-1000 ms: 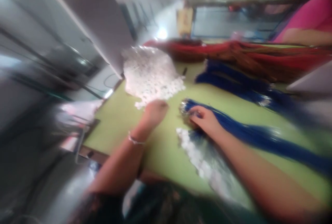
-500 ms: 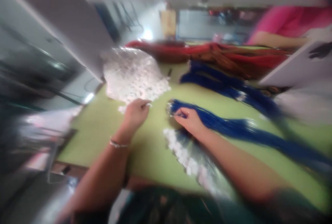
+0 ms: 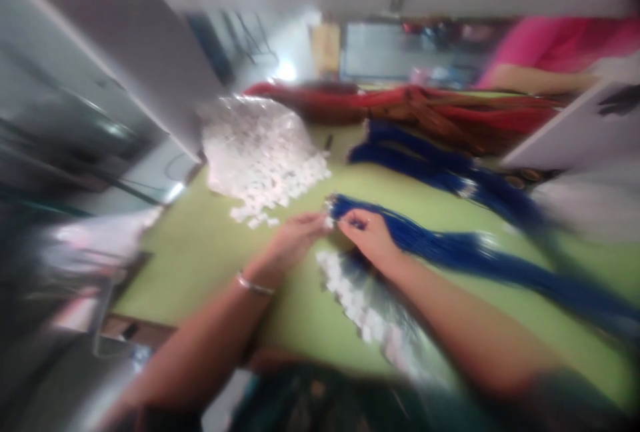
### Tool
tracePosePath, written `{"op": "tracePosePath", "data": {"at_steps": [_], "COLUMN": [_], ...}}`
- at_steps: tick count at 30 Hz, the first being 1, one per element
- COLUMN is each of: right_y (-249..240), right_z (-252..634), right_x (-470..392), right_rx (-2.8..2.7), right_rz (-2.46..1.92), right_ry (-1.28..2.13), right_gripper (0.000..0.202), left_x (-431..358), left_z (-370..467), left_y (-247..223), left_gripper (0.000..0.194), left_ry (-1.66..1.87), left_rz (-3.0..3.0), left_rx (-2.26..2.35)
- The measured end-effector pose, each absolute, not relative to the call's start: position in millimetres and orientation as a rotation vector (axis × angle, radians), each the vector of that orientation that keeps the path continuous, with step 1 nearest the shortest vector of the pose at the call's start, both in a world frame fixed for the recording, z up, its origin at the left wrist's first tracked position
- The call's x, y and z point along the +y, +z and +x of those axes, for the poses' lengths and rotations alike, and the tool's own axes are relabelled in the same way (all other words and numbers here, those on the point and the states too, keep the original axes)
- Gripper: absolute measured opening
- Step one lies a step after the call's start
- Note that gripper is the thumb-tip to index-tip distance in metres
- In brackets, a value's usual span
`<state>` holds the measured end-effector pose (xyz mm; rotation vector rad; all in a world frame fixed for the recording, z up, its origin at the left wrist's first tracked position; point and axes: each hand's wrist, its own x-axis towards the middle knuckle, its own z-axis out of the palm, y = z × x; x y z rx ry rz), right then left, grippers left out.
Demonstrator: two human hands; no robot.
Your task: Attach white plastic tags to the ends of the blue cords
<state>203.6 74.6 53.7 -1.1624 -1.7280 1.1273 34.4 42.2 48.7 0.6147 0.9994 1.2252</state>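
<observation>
The picture is blurred. My left hand (image 3: 295, 240) holds a small white piece between its fingertips, close to the metal ends of a blue cord bundle (image 3: 450, 249) lying across the green table (image 3: 210, 252). My right hand (image 3: 367, 235) pinches the end of that bundle, and the two hands nearly touch. A heap of small white pieces (image 3: 260, 155) lies behind my left hand. A row of white pieces on blue cords (image 3: 360, 302) lies under my right forearm.
A second blue bundle (image 3: 430, 162) and red cord bundles (image 3: 450, 112) lie farther back. A person in a pink top (image 3: 555, 52) sits at the far right behind a white board (image 3: 575, 129). The table's left edge drops off beside grey cabinets.
My left hand left the white heap and moved right with a white piece, meeting my right hand at the cord ends. The camera view swung slightly.
</observation>
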Motion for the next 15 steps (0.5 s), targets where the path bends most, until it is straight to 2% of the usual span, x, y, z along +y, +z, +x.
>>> {"op": "tracePosePath", "data": {"at_steps": [9, 15], "right_y": [52, 52], "right_z": [204, 205], "right_x": [73, 73], "right_rx": [-1.798, -1.878], "right_rz": [-1.180, -1.204], "right_ry": [1.086, 1.048], "right_gripper": [0.018, 0.012], "left_x": [41, 43], "left_z": [38, 31], "left_y": [45, 38], "left_gripper": [0.017, 0.021], "left_ry": [1.227, 1.225], "left_rz": [0.667, 0.935], "left_rx": [0.990, 1.172]}}
